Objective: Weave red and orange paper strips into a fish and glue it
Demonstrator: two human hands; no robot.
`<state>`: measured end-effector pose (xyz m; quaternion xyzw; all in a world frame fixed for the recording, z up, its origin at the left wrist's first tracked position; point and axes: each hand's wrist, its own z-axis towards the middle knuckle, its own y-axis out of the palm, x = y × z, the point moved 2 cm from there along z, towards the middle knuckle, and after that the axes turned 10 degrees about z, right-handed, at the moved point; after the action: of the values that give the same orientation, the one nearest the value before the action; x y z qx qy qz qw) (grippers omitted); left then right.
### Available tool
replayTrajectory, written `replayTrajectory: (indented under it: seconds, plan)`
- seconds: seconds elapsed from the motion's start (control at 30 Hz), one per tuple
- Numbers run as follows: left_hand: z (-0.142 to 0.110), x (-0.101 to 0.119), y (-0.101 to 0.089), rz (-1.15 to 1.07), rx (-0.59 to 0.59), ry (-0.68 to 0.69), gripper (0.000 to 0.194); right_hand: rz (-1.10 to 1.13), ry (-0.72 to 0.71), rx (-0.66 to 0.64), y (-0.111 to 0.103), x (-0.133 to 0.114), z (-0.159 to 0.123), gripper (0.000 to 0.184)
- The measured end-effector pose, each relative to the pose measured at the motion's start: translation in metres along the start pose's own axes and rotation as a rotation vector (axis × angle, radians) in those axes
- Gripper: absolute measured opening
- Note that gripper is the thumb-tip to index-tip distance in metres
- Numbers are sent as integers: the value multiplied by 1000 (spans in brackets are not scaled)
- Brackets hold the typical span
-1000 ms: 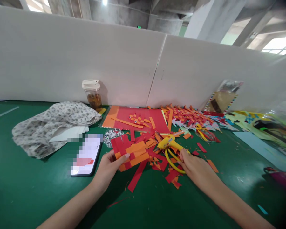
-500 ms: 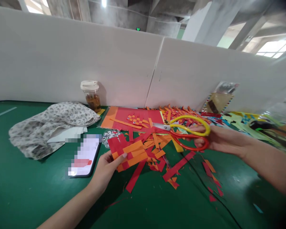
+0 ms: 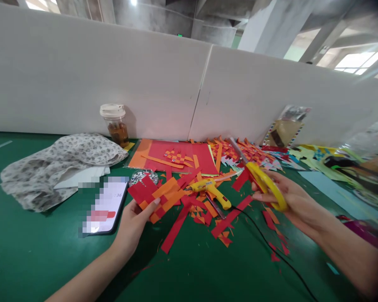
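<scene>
My left hand (image 3: pixel 136 224) is closed on a woven paper piece (image 3: pixel 168 193) of red and orange strips, with the thumb on top. In my right hand (image 3: pixel 285 193) is a pair of scissors (image 3: pixel 266 180), held by the handles, blades pointing up and away. Only the yellow handle shows clearly. Beside the blades is a red paper strip (image 3: pixel 240 179); whether the hand touches it I cannot tell. Between the hands a yellow glue gun (image 3: pixel 212 191) lies on red and orange paper scraps (image 3: pixel 201 216).
Left of me are a phone (image 3: pixel 108 205), a patterned cloth (image 3: pixel 56 167) and a lidded drink cup (image 3: pixel 115 126). Paper fish (image 3: pixel 176 157) lie on red sheets ahead. A white partition (image 3: pixel 138 88) closes the back. The glue gun's black cord (image 3: pixel 264 239) runs toward me.
My right hand has turned the scissors upward and moved slightly right, uncovering the glue gun. My left hand with the woven paper has shifted slightly left in view.
</scene>
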<state>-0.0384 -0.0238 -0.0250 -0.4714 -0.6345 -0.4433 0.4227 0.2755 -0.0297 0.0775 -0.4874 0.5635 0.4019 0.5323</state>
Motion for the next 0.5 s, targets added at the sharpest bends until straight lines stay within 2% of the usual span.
replayTrajectory:
  seconds: [0.03, 0.1, 0.17, 0.33, 0.5]
  plan:
    - [-1, 0, 1, -3, -8, -1, 41, 30, -19, 29, -4, 6, 5, 65]
    - [-2, -1, 2, -9, -20, -9, 42, 61, -27, 45, -11, 18, 14, 49]
    - [-2, -2, 2, -10, -19, -19, 42, 1, -24, 42, -15, 28, 20, 41]
    - [-1, -4, 3, -6, -25, -17, 41, -282, 65, 40, -23, 49, 33, 52]
    - [-2, -7, 2, -22, -31, -30, 44, -764, 58, 98, -34, 56, 38, 69]
